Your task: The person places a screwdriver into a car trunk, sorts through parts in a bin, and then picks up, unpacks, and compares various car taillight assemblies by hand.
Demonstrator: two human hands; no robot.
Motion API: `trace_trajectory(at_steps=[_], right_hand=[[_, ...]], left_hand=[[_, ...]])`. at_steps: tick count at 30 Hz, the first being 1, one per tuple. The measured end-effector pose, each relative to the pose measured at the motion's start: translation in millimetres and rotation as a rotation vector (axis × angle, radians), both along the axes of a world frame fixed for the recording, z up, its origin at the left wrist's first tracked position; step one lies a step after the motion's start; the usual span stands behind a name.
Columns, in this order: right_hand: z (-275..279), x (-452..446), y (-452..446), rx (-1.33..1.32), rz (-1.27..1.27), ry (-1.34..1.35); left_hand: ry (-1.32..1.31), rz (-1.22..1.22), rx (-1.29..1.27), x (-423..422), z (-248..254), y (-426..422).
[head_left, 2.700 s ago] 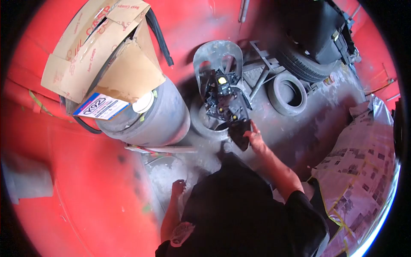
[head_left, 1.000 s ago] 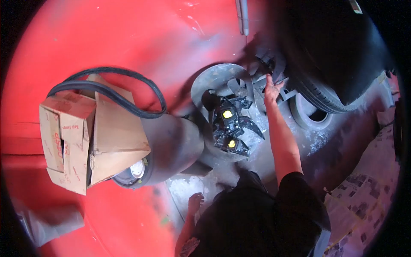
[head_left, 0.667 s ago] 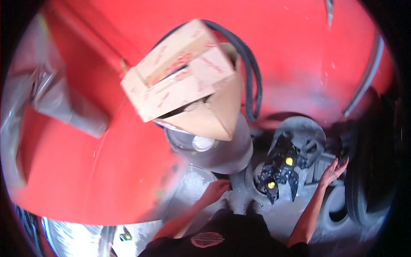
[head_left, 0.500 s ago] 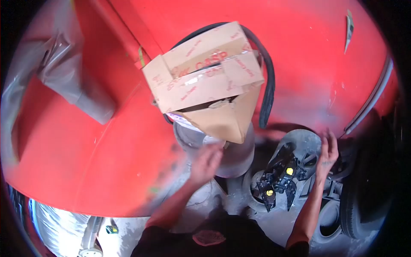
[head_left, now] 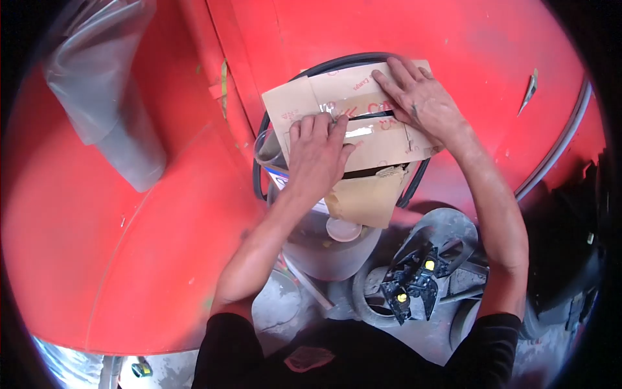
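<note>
A cardboard box (head_left: 363,139) with red print and strips of clear tape lies in front of me, its top flaps nearly meeting with a dark slit between them. My left hand (head_left: 319,155) rests on the left part of the flaps, fingers slightly bent, fingertips by the slit and thumb apart. At the upper right, my right hand (head_left: 424,100) lies on the flaps with its fingers spread. A lower brown piece of cardboard (head_left: 366,198) hangs down toward me. Below it, a grey bucket-like container (head_left: 334,256) and a round pale lid (head_left: 343,229) show.
A red vehicle panel (head_left: 162,246) fills much of the view. A black hose (head_left: 343,61) loops behind the box. Grey sheeting (head_left: 113,110) hangs at left. Black plastic parts with yellow spots (head_left: 413,285) sit on wheel-like items at lower right.
Both hands have moved up onto the box from below it and from its right. The flaps have come down flatter, and the round lid now shows beneath.
</note>
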State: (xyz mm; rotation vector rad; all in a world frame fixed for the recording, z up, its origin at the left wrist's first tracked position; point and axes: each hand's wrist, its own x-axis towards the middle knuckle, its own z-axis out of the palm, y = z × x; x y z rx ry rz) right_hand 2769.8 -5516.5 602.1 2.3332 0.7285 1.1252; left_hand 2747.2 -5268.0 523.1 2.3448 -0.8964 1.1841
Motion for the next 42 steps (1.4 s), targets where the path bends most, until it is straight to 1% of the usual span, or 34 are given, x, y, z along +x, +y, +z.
trace_trajectory(at_steps=[1, 2, 4, 5, 7, 8, 9, 11, 12, 13, 14, 16, 18, 19, 23, 25, 27, 30, 34, 37, 40, 42], right_hand=[[3.6, -1.1, -1.7, -0.036, -0.011, 0.001], [7.5, -2.6, -0.5, -0.074, -0.021, 0.002], [18.9, -4.1, 2.0, -0.042, 0.039, 0.016], [24.6, -7.8, 3.7, -0.018, 0.067, 0.022], [38.6, -13.6, 10.2, 0.105, 0.054, 0.074], [42.2, -15.9, 12.9, 0.167, 0.051, 0.103], [42.0, -4.2, 8.4, 0.222, 0.130, 0.070], [52.3, 3.6, 9.6, 0.218, 0.079, 0.029], [56.6, 4.6, 12.3, 0.216, 0.055, 0.009], [61.1, 5.3, 15.7, 0.279, -0.031, 0.042], [62.0, 8.7, 15.1, 0.276, -0.022, -0.023], [62.4, 17.7, 14.0, 0.268, 0.000, -0.154], [60.9, 20.0, 12.4, 0.281, 0.025, -0.139], [60.6, 20.6, 10.5, 0.286, 0.037, -0.131], [65.4, 13.5, 2.1, 0.293, 0.112, 0.018], [67.2, 20.0, -3.4, 0.346, 0.189, 0.066], [68.5, 19.0, -4.4, 0.378, 0.194, 0.098], [71.3, 14.0, -4.5, 0.433, 0.186, 0.157], [73.9, 12.6, -0.3, 0.437, 0.131, 0.175], [71.1, 14.7, -2.1, 0.428, 0.220, 0.131], [71.6, 14.9, -2.7, 0.423, 0.216, 0.116], [74.7, 11.6, -2.4, 0.429, 0.169, 0.132]], left_hand=[[0.048, -0.031, -0.033, 0.4, 1.9, 2.1], [0.040, -0.082, -0.055, 1.5, 3.2, 5.5], [0.014, -0.182, -0.095, 5.0, 7.0, 9.4], [-0.013, -0.195, -0.098, 3.1, 6.2, 9.6], [-0.083, -0.225, -0.095, -4.7, 5.7, 7.3], [-0.072, -0.225, -0.072, -11.5, 5.2, 7.3], [-0.061, -0.222, -0.049, -20.3, 4.9, 7.9], [-0.088, -0.256, -0.032, -37.4, 4.0, 9.4], [-0.058, -0.290, -0.016, -44.8, 1.2, 10.0], [-0.029, -0.321, 0.001, -52.2, -2.0, 10.4], [0.001, -0.351, 0.018, -59.3, -4.4, 10.4], [0.100, -0.329, 0.000, -68.6, -1.9, 7.6], [0.209, -0.296, -0.010, -70.7, 6.1, 7.1], [0.250, -0.316, -0.023, -69.6, 8.0, 7.8], [0.414, -0.369, -0.023, -66.4, 19.6, 12.3], [0.491, -0.354, 0.022, -67.7, 24.1, 14.7], [0.556, -0.327, 0.081, -68.3, 26.4, 14.8], [0.546, -0.311, 0.155, -64.8, 31.0, 14.6], [0.582, -0.364, 0.091, -57.3, 32.9, 17.3], [0.588, -0.367, 0.043, -58.9, 25.3, 16.8], [0.581, -0.380, 0.004, -60.7, 17.9, 17.3], [0.593, -0.369, 0.003, -62.5, 17.0, 16.1]])
